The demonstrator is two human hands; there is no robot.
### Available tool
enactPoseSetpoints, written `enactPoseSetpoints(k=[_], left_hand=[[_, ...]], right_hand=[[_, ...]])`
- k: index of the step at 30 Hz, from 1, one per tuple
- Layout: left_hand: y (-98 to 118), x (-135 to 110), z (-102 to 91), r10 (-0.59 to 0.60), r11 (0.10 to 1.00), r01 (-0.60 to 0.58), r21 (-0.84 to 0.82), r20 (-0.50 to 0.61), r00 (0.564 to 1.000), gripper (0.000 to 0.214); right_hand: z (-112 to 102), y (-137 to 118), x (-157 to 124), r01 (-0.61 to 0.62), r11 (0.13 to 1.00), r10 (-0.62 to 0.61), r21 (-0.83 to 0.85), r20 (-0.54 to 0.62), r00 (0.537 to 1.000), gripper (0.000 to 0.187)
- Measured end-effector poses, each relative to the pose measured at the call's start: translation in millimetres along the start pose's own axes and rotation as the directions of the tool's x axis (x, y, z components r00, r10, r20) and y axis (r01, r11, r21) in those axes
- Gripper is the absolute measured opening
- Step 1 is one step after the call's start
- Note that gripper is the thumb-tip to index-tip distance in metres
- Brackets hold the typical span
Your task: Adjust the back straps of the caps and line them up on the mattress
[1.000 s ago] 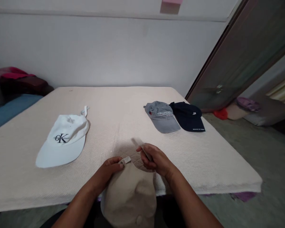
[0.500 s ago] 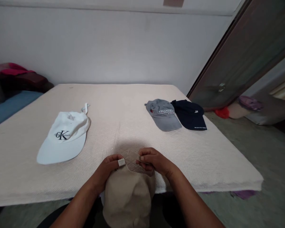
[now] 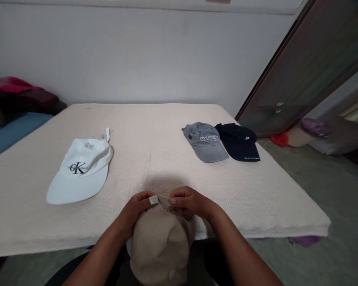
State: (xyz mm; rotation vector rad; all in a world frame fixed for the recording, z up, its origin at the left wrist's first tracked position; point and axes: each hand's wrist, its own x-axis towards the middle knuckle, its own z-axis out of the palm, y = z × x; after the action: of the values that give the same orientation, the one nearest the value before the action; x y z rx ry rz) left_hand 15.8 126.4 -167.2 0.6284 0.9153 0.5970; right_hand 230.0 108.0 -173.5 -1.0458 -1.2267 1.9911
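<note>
A beige cap (image 3: pixel 160 246) lies at the near edge of the cream mattress (image 3: pixel 155 159), its crown toward me. My left hand (image 3: pixel 135 212) pinches the buckle end of the cap's back strap. My right hand (image 3: pixel 191 203) pinches the loose strap end right beside the buckle, so the two ends meet between my fingers. A white cap with a black CK logo (image 3: pixel 80 169) rests to the left. A grey cap (image 3: pixel 204 141) and a navy cap (image 3: pixel 240 142) sit side by side at the right.
A white wall runs behind the mattress. Blue bedding with red and dark clothes (image 3: pixel 14 99) lies at the far left. At the right a dark door panel (image 3: pixel 304 63) leans, with a red object (image 3: pixel 277 140) and cushions on the grey floor.
My right hand has brought the loose strap end leftward and down to the buckle in my left hand. The view has tilted slightly.
</note>
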Motion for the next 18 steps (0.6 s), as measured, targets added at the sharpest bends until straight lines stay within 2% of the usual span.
enactPoseSetpoints(k=[4, 10, 18], left_hand=[[-0.2, 0.5, 1.1, -0.006, 1.000, 0.006, 0.016, -0.017, 1.000, 0.011], [-5.7, 3.8, 3.3, -0.029, 0.996, 0.029, 0.084, 0.008, 1.000, 0.015], [-7.2, 3.6, 5.2, -0.027, 0.994, 0.025, 0.102, 0.019, 0.999, 0.014]], right_hand=[[0.6, -1.7, -1.3, 0.002, 0.999, -0.002, -0.040, 0.014, 1.000, 0.026], [6.2, -3.3, 1.0, 0.136, 0.984, -0.139, -0.117, -0.026, 0.990, 0.027], [6.2, -5.2, -0.1, 0.103, 0.987, -0.102, -0.121, 0.015, 0.995, 0.027]])
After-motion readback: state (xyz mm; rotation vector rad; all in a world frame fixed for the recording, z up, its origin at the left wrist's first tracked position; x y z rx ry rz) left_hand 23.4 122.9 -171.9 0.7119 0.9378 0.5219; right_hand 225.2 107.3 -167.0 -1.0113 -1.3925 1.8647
